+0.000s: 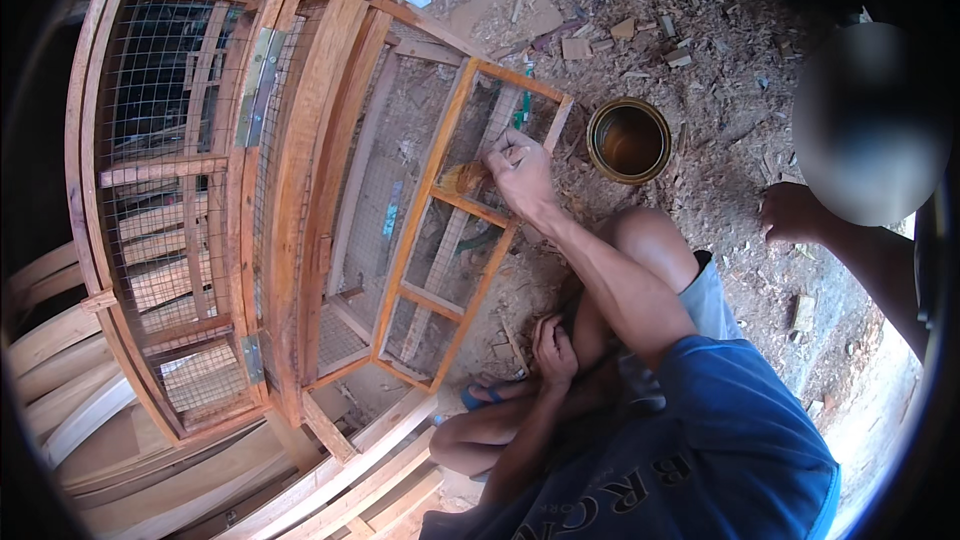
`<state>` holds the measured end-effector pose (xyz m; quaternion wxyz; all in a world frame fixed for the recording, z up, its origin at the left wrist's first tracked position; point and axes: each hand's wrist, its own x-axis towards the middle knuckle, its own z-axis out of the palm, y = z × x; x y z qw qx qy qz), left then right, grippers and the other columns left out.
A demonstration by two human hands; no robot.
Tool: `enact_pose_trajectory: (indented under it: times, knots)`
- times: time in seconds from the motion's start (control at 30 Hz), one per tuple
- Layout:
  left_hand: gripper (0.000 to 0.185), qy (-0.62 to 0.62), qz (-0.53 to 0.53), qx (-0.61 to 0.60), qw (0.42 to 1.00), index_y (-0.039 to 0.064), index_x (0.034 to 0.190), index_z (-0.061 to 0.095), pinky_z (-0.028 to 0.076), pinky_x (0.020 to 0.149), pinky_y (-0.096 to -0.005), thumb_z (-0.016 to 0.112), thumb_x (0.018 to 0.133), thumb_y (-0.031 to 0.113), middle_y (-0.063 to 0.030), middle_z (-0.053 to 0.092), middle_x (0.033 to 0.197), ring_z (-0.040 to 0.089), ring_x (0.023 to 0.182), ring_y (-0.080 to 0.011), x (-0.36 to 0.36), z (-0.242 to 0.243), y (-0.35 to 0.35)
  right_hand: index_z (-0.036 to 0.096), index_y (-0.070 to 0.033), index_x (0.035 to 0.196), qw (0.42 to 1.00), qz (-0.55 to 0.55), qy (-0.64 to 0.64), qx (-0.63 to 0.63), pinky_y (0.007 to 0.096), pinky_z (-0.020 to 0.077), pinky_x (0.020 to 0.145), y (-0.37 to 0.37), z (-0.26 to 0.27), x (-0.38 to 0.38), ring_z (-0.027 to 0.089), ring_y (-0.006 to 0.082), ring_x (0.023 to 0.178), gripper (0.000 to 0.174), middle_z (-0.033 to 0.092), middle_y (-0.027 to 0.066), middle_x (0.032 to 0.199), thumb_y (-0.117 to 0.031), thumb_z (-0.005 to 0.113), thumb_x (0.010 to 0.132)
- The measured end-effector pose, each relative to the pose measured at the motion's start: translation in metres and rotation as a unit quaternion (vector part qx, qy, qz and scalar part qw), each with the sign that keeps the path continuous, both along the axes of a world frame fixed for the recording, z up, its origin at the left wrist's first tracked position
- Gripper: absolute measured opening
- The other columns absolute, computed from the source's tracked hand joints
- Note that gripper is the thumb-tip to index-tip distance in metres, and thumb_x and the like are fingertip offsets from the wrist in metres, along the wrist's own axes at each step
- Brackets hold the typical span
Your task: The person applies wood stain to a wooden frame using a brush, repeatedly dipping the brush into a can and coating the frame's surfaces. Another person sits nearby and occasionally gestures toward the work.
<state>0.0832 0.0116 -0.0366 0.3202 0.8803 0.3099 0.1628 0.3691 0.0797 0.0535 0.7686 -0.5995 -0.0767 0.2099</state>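
Observation:
My right hand [521, 172] grips a paintbrush, whose handle is mostly hidden in my fist. Its bristles [459, 179] touch a crossbar of a wood-framed wire-mesh panel [421, 199]. Much of this panel's frame is coated a glossy orange-brown, while some short bars look paler. It forms one side of a wooden cage [319, 165]. My left hand [555, 352] rests by my folded legs with its fingers curled and no object visible in it. An open metal can [628, 141] of brown liquid stands on the ground to the right of my right hand.
At left, a mesh door [169, 187] hangs on metal hinges [255, 86]. Stacked wooden slats [337, 495] lie beneath and below the cage. Wood offcuts [577, 49] and shavings litter the ground. Another person's hand [791, 214] is at the right.

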Motion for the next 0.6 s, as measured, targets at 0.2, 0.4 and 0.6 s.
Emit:
enact_pose_trajectory:
  times: [0.2,0.4,0.6]
  knots:
    - [0.023,-0.003,-0.006,0.002,1.0,-0.002,0.109,0.062,0.05,0.087,-0.0453,0.048,0.091,0.002,-0.0223,0.064,0.104,0.062,0.097,-0.0416,0.001,0.0,0.0,0.055,0.0,0.083,0.979,0.033,-0.2,0.0,0.0454,0.0494,0.069,0.01,0.005,-0.01,0.061,0.0375,0.075,0.014,0.058,0.0161,0.083,-0.012,0.063,0.086]
    - [0.023,-0.005,-0.004,0.0,1.0,-0.002,0.108,0.062,0.05,0.087,-0.0449,0.048,0.091,0.001,-0.0218,0.064,0.103,0.063,0.096,-0.0411,0.002,0.001,-0.001,0.053,-0.001,0.083,0.973,-0.022,-0.219,0.069,0.0439,0.048,0.069,0.012,-0.008,-0.019,0.059,0.039,0.075,0.015,0.056,0.0171,0.082,-0.01,0.065,0.087]
    - [0.021,-0.003,0.0,0.002,1.0,-0.003,0.106,0.063,0.051,0.086,-0.0439,0.048,0.091,0.001,-0.0215,0.064,0.102,0.063,0.095,-0.0403,0.002,0.001,0.0,0.056,0.001,0.081,0.968,-0.063,-0.24,0.039,0.034,0.0441,0.06,0.018,-0.012,-0.017,0.054,0.0217,0.065,0.019,0.055,0.0108,0.075,-0.011,0.068,0.089]
